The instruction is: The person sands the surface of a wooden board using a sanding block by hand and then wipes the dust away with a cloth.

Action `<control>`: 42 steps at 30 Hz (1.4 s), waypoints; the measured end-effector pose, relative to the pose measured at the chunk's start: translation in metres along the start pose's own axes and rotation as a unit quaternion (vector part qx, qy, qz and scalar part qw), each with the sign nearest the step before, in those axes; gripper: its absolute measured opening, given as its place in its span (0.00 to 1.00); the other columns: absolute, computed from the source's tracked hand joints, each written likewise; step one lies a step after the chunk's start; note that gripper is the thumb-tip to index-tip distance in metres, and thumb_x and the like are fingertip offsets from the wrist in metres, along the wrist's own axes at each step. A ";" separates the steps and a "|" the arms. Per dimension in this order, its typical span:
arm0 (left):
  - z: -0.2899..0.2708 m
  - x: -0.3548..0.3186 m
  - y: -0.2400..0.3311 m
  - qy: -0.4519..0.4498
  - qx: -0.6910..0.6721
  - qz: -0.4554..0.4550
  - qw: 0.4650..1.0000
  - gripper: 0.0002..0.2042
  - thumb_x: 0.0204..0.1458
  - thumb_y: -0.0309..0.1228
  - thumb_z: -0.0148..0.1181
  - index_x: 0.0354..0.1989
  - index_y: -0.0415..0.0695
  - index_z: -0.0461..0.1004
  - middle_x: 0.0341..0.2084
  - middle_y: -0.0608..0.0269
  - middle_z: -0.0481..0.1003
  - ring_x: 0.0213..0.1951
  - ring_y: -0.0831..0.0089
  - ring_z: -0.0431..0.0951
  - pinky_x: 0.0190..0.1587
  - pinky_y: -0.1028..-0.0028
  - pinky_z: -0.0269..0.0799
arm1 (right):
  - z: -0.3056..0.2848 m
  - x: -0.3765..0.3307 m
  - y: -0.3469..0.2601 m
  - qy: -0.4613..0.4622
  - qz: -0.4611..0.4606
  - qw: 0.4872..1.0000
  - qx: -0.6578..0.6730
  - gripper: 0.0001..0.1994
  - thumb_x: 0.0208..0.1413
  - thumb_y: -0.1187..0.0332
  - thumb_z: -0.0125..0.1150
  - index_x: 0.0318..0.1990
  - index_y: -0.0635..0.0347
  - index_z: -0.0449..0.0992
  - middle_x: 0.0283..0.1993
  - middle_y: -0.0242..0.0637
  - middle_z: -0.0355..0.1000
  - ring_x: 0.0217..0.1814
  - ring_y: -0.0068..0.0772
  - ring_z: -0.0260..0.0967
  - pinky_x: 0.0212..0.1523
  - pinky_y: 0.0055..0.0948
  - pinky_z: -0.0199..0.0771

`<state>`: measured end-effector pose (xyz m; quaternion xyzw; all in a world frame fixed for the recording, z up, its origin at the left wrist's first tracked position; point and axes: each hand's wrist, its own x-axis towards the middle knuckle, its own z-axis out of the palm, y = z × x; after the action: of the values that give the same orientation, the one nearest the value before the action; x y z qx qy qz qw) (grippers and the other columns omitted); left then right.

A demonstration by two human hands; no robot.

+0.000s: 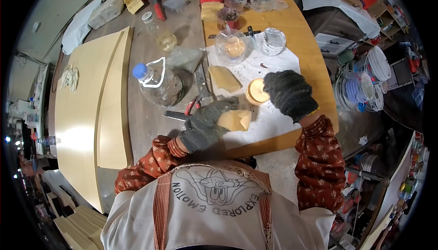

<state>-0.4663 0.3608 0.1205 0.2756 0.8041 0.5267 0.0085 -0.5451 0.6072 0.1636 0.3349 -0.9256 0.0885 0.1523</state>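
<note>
Left hand (207, 120), dark work glove: closed on a tan sponge-like pad (236, 120), gripping its left end; right part of the pad sticks out from the glove, below and left of the round tub of pale yellow paste (257, 91). Fingers partly curled, not a full fist; thumb contact can't be made out. Right hand (289, 92), matching glove, sits at the tub's right edge and overlaps it in view: back of hand up, fingers bent, fingertips and palm side hidden, so can't tell whether it's clenched on something, steadying the tub, or just beside it. Tub is upright, top off, on a white sheet (278, 124). Second tan pad (224, 78) lies untouched, left of the tub and slightly above. Clear container with orange-tan paste (233, 47) is farther above-left of the tub; blue-capped clear bottle (160, 85) is well left; red-handled pliers (190, 106) lie left of the tub, just past the left glove.
</note>
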 end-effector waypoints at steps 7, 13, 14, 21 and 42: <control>0.017 0.020 0.009 -0.060 0.101 0.037 0.992 0.26 0.42 0.20 0.57 0.54 0.48 0.67 0.57 0.56 0.65 0.48 0.55 0.73 0.46 0.64 0.72 | -0.012 0.008 0.001 -0.052 0.040 0.998 -0.004 0.05 0.43 0.67 0.57 0.29 0.54 0.72 0.26 0.40 0.71 0.32 0.42 0.70 0.32 0.38 0.70; 0.044 0.020 -0.022 -0.025 0.109 0.031 0.993 0.23 0.50 0.21 0.52 0.57 0.47 0.64 0.48 0.54 0.71 0.40 0.59 0.76 0.40 0.67 0.73 | -0.001 0.009 0.008 0.025 -0.029 0.993 0.108 0.04 0.47 0.67 0.55 0.27 0.55 0.71 0.24 0.41 0.71 0.29 0.44 0.71 0.32 0.40 0.69; 0.048 0.019 -0.024 -0.037 0.053 -0.054 0.996 0.23 0.52 0.22 0.51 0.59 0.47 0.63 0.44 0.54 0.74 0.38 0.62 0.76 0.39 0.69 0.72 | -0.004 0.011 0.006 -0.014 0.001 0.997 0.078 0.04 0.47 0.67 0.55 0.28 0.55 0.71 0.24 0.41 0.71 0.30 0.44 0.71 0.32 0.40 0.69; 0.057 0.017 -0.025 0.008 0.024 -0.035 0.999 0.26 0.52 0.23 0.52 0.62 0.48 0.59 0.35 0.55 0.76 0.32 0.63 0.76 0.36 0.72 0.71 | 0.009 0.006 0.008 -0.057 -0.042 0.997 0.041 0.08 0.46 0.64 0.57 0.33 0.55 0.72 0.37 0.42 0.72 0.41 0.39 0.69 0.44 0.33 0.68; 0.062 0.017 -0.031 0.074 0.201 0.140 0.967 0.29 0.49 0.25 0.55 0.62 0.43 0.56 0.36 0.54 0.74 0.33 0.57 0.76 0.32 0.63 0.70 | -0.020 0.031 0.003 -0.261 -0.085 0.961 0.029 0.17 0.53 0.64 0.53 0.50 0.60 0.71 0.45 0.40 0.72 0.48 0.39 0.67 0.52 0.36 0.65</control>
<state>-0.4753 0.4116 0.0716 0.3418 0.8452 0.3691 -0.1804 -0.5657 0.5966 0.1924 0.4283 -0.8983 0.0119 -0.0973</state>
